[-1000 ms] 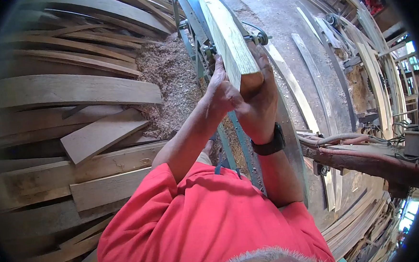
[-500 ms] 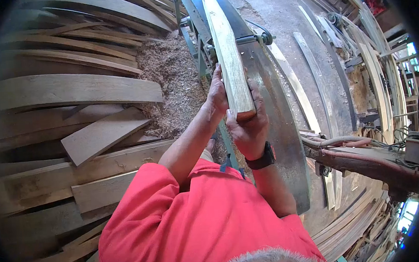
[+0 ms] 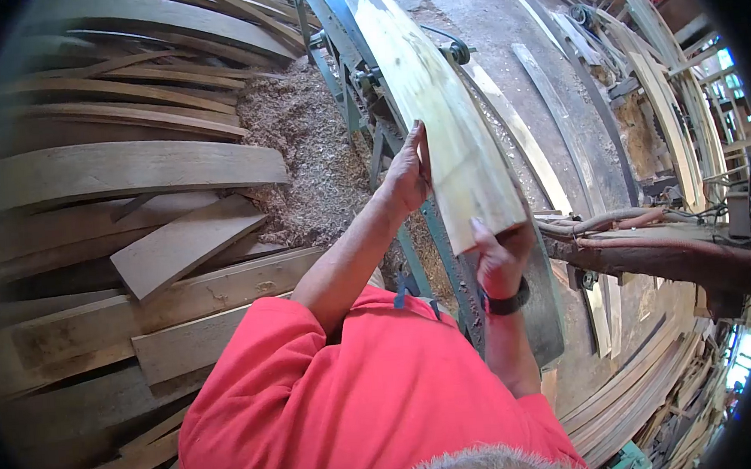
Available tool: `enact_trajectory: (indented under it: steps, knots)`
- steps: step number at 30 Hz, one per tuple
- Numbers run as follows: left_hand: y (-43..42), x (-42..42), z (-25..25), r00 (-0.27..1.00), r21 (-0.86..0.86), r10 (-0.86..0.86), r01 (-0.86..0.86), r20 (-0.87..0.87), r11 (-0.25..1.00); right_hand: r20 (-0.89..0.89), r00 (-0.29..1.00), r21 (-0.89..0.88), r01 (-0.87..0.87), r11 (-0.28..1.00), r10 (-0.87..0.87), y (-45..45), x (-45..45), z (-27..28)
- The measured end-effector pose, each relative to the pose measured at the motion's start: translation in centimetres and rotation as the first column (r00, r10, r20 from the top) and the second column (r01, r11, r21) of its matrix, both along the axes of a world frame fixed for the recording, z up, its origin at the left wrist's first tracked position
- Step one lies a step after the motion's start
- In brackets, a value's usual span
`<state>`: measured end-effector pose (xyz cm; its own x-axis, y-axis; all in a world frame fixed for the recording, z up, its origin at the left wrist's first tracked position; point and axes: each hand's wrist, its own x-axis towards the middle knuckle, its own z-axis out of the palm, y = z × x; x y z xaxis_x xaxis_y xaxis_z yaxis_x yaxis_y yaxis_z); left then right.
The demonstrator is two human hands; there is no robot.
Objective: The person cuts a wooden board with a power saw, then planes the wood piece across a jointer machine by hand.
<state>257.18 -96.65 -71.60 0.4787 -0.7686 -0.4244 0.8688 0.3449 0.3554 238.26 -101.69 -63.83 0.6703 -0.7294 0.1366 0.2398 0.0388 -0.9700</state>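
Note:
A long pale wooden board (image 3: 446, 127) lies with its broad face up, over the metal bed of a machine (image 3: 545, 310). My left hand (image 3: 408, 171) grips the board's left edge, thumb along the side and the other fingers hidden beneath. At the near end, my right hand (image 3: 502, 261) holds the corner, its thumb on the top face and its fingers under the wood. A dark wristband (image 3: 507, 300) circles my right wrist.
Stacked boards (image 3: 131, 172) fill the left side. Wood shavings (image 3: 310, 144) heap beside the machine's green frame (image 3: 350, 107). Long strips (image 3: 520, 131) lie on the floor to the right. A thick arm with hoses (image 3: 652, 252) juts in from the right.
The board has turned from its narrow edge to its broad face. Its near end has shifted right and toward me, and my right hand has moved with it to the corner.

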Motion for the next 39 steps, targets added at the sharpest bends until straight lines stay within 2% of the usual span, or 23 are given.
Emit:
enact_trajectory:
  steps: [1, 3, 6, 10, 12, 14, 15, 17, 20, 21, 22, 23, 25, 27, 28, 29, 30, 32, 34, 36, 37, 38, 39]
  knots:
    - [-0.4, 0.0, -1.1, 0.999, 0.058, 0.033, -0.033, -0.006, 0.998, 0.005, 1.000, 0.000, 0.007, 1.000, -0.007, 0.0, -1.4, -0.3]
    - [-1.9, 1.0, -3.6, 0.998, 0.083, 0.057, -0.060, 0.035, 0.995, 0.027, 0.991, 0.313, 0.114, 0.943, -0.129, 0.1, -4.5, -0.9]
    - [-2.3, 2.8, -5.8, 0.994, 0.165, 0.039, -0.055, 0.097, 0.985, 0.030, 0.961, 0.439, 0.235, 0.867, -0.275, 0.1, -7.9, -2.7]
    - [-2.6, 6.2, -7.7, 0.987, 0.292, -0.054, 0.007, 0.151, 0.956, -0.016, 0.932, 0.542, 0.311, 0.781, -0.361, 0.7, -9.8, -4.9]
    - [-2.9, 7.3, -7.2, 0.989, 0.311, 0.000, -0.047, 0.148, 0.949, -0.041, 0.918, 0.608, 0.337, 0.719, -0.394, 1.9, -10.6, -6.6]
    - [-3.3, 9.6, -8.7, 0.994, 0.198, -0.055, 0.036, 0.094, 0.980, -0.067, 0.894, 0.619, 0.385, 0.685, -0.442, 3.1, -10.6, -7.1]
    - [-3.6, 9.7, -8.4, 0.993, 0.207, -0.079, 0.059, 0.086, 0.976, -0.055, 0.893, 0.674, 0.363, 0.644, -0.446, 3.7, -10.6, -7.4]
    - [-4.0, 9.9, -6.8, 0.996, 0.187, -0.017, 0.000, 0.089, 0.982, -0.049, 0.883, 0.731, 0.350, 0.585, -0.467, 4.9, -10.6, -8.4]
    - [-3.4, 9.8, -11.2, 0.987, 0.229, -0.053, 0.016, 0.152, 0.973, -0.079, 0.857, 0.680, 0.420, 0.601, -0.509, 5.9, -11.8, -9.7]
    - [-2.8, 8.5, -10.2, 0.976, 0.218, -0.046, -0.001, 0.211, 0.976, -0.117, 0.832, 0.719, 0.448, 0.531, -0.542, 5.9, -12.5, -10.0]
    - [-2.0, 7.9, -10.6, 0.981, 0.225, -0.114, 0.076, 0.159, 0.971, -0.168, 0.799, 0.755, 0.481, 0.446, -0.578, 6.6, -14.0, -10.2]
    - [-1.1, 6.9, -11.0, 0.978, 0.209, -0.152, 0.119, 0.147, 0.971, -0.200, 0.750, 0.746, 0.534, 0.398, -0.631, 7.3, -16.5, -12.1]
    - [-0.5, 3.8, -10.7, 0.966, 0.181, -0.229, 0.206, 0.122, 0.962, -0.244, 0.710, 0.668, 0.617, 0.417, -0.661, 8.5, -22.4, -17.1]
    - [1.1, 1.3, -9.1, 0.877, 0.278, -0.384, 0.307, 0.290, 0.910, -0.229, 0.638, 0.668, 0.652, 0.359, -0.735, 11.0, -26.1, -17.2]
    - [1.5, -0.4, -8.0, 0.848, 0.211, -0.428, 0.377, 0.314, 0.902, -0.197, 0.608, 0.674, 0.654, 0.343, -0.769, 11.6, -27.4, -17.3]
    - [2.0, -1.9, -7.8, 0.793, 0.255, -0.518, 0.454, 0.321, 0.854, -0.347, 0.513, 0.579, 0.776, 0.251, -0.785, 12.7, -28.5, -17.4]
    - [2.5, -3.3, -7.5, 0.732, 0.301, -0.597, 0.518, 0.328, 0.800, -0.345, 0.506, 0.580, 0.777, 0.244, -0.791, 13.9, -29.6, -17.2]
    - [3.2, -6.3, -7.3, 0.636, 0.310, -0.708, 0.636, 0.308, 0.707, -0.613, 0.219, 0.159, 0.975, 0.153, -0.759, 16.7, -30.9, -16.8]
    - [3.7, -9.6, -7.6, 0.610, 0.274, -0.754, 0.703, 0.242, 0.657, -0.696, 0.132, 0.106, 0.991, 0.080, -0.706, 20.0, -31.4, -14.6]
    - [3.8, -11.8, -9.5, 0.486, 0.327, -0.851, 0.786, 0.197, 0.525, -0.698, 0.040, 0.043, 0.999, 0.013, -0.715, 23.6, -32.6, -14.6]
    - [3.4, -12.7, -8.6, 0.444, 0.325, -0.875, 0.812, 0.195, 0.484, -0.697, 0.029, 0.041, 0.999, 0.000, -0.717, 25.2, -33.1, -14.6]
    - [3.2, -13.4, -8.8, 0.427, 0.323, -0.884, 0.823, 0.190, 0.467, -0.821, -0.071, -0.078, 0.997, -0.012, -0.566, 27.2, -33.5, -14.6]
    - [2.8, -14.0, -9.4, 0.335, 0.327, -0.913, 0.857, 0.233, 0.398, -0.869, -0.135, -0.143, 0.990, -0.020, -0.476, 28.6, -34.0, -15.2]
